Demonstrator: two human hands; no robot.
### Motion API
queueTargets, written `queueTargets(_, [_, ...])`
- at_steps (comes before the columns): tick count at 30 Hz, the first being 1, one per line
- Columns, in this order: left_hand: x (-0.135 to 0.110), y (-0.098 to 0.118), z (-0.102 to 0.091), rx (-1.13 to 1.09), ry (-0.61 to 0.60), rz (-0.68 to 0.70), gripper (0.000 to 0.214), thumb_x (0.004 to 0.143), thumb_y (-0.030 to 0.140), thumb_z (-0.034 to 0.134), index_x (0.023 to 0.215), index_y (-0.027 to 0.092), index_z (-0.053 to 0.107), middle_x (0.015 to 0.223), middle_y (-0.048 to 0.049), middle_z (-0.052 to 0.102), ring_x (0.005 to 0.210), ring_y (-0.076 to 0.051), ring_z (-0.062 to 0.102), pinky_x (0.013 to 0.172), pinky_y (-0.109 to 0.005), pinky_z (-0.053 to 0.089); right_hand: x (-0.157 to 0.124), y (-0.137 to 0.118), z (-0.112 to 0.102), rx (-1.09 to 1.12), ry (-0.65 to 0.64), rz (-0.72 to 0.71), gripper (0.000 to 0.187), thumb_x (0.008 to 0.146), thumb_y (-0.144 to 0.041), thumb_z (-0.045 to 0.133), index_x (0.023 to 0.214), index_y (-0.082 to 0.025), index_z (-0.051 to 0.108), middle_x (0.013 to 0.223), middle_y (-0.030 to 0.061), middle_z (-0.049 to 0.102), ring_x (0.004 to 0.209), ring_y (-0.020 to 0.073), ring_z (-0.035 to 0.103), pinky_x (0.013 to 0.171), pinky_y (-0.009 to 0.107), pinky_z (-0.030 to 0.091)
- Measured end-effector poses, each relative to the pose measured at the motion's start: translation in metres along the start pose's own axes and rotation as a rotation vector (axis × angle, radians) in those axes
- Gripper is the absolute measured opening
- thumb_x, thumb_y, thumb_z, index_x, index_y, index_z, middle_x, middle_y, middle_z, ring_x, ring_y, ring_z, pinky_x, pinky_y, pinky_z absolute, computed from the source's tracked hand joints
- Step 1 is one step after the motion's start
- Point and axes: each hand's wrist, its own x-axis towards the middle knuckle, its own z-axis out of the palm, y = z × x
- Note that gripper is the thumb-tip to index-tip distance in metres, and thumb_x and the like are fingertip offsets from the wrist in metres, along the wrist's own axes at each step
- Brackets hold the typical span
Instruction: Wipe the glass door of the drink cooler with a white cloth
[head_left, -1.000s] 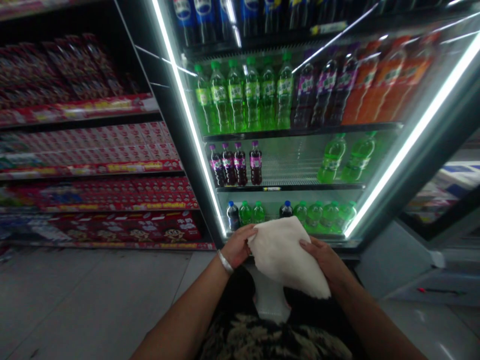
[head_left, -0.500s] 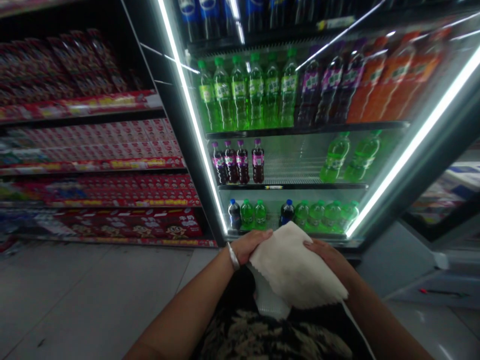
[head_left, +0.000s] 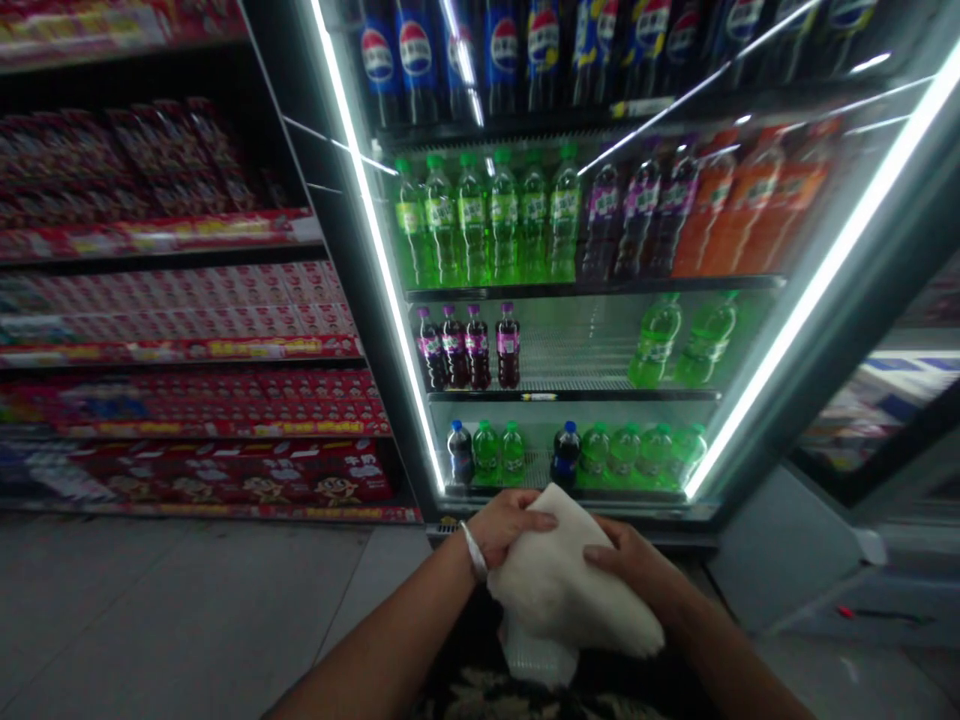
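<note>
Between my two hands is a folded off-white cloth [head_left: 574,580], held low in front of my body. My left hand [head_left: 514,525], with a pale bracelet at the wrist, grips its left edge, the thumb lying on top. My right hand [head_left: 630,560] holds the right side, thumb over the cloth and the other fingers hidden beneath. Below the cloth hangs a pale ribbed piece [head_left: 536,655]; whether it belongs to the cloth I cannot tell. Beyond my hands stands a lit drinks cooler, its bottom shelf holding green bottles [head_left: 624,450] and a dark blue-capped bottle [head_left: 567,455].
Bright light strips [head_left: 375,230] edge the cooler, and reflections cross its front. Higher shelves hold green, purple and orange soda bottles [head_left: 757,205]. Left is a shelf of red cartons [head_left: 300,475] above a grey tiled floor [head_left: 187,600]. A grey cabinet [head_left: 795,550] stands on the right.
My view has tipped up, so the cooler sits lower in the picture. The cloth is folded more closely, and both thumbs have come further over it.
</note>
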Motion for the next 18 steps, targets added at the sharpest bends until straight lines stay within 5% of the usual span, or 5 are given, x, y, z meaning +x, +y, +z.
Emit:
queueTargets(9, [0.003,-0.017,-0.01,0.03,0.032,0.087,0.046,0.047,0.028,0.085,0.086,0.01,0.07,0.071,-0.0017,0.072,0.067,-0.016,0.063,0.07,-0.032,0.047,0.007,0.028,0.01,0.055,-0.023,-0.074,0.059,0.075,-0.059,0.077,0.107,-0.01,0.071,0.097,0.0133,0.072,0.091,0.0314,0.067,0.081,0.038,0.053])
queueTargets(18, [0.018,-0.034,-0.018,0.072,0.028,0.117,0.039,0.049,0.026,0.08,0.082,0.009,0.07,0.069,-0.0027,0.072,0.067,-0.016,0.061,0.066,-0.029,0.042,0.019,0.046,0.006,0.046,-0.091,-0.109,0.074,0.064,-0.073,0.077,0.102,-0.01,0.071,0.088,0.0105,0.069,0.086,0.0284,0.065,0.081,0.037,0.052])
